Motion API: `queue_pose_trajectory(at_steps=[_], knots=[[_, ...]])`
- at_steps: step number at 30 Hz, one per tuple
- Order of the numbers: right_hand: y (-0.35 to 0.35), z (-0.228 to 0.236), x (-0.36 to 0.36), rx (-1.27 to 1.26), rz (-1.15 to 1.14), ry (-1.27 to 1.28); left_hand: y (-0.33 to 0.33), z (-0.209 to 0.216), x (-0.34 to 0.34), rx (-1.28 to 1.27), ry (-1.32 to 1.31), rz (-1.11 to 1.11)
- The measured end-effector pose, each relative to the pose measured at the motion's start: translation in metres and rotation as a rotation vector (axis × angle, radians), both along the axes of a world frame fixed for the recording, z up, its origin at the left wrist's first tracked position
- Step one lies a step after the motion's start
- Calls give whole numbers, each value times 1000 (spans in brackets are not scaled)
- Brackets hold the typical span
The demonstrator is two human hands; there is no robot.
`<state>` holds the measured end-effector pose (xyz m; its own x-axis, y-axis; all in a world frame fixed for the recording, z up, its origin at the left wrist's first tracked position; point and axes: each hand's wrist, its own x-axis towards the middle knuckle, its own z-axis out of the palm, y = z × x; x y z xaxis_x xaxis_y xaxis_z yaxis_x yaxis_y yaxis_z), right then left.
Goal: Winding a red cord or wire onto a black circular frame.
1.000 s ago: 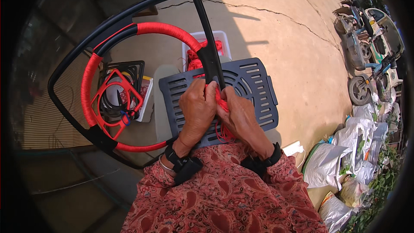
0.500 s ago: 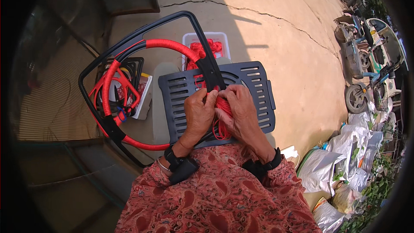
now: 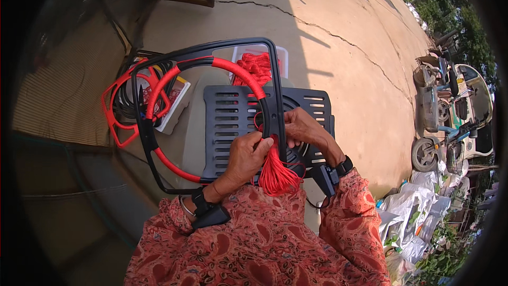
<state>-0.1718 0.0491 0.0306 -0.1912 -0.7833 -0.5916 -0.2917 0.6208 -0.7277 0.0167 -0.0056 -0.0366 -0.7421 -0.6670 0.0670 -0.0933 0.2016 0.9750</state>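
From my remote seat, I see the left hand (image 3: 244, 154) pinching the neck of the red cord bundle (image 3: 277, 176) against the black frame (image 3: 277, 74), the thumb lying over the strands. The right hand (image 3: 306, 128) sits just beside the frame's right bar, fingers bent and drawn together; I cannot tell whether the fingertips hold a strand.

The bundle hangs over the near edge of the slotted panel (image 3: 242, 111), its loose end fanned toward the patterned shirt (image 3: 254, 233). The frame's inner ring (image 3: 241, 70) is wrapped in red along most of its curve.

Leftward I have little room: the frame's left bar overlaps the red frame piece (image 3: 110, 119) and white box (image 3: 174, 114) in my view, with the ribbed wall (image 3: 58, 111) beyond. Ahead, the white tub (image 3: 286, 63) shows just past the panel's far edge. Rightward, a wide stretch of sunlit concrete floor (image 3: 370, 122) runs from the panel's right edge to the scooter (image 3: 425, 154) and sacks (image 3: 418, 206).
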Motion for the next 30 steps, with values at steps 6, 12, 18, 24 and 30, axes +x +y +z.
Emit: queue_pose_trajectory(at_steps=[6, 12, 18, 24, 30], knots=[[-14, -2, 4, -201, 21, -50, 2, 9, 4, -69, 18, 49], [-34, -22, -8, -478, -64, 77, 8, 26, 3, -291, -23, 138], [-25, -19, -5, -512, -343, -237, 13, 29, 5, -240, -72, 110], [-24, 29, 41, -823, -104, 441, 12, 20, 7, -147, -70, 100], [-53, 1, 59, -596, 713, 1175, 15, -2, 2, 170, -2, 70]])
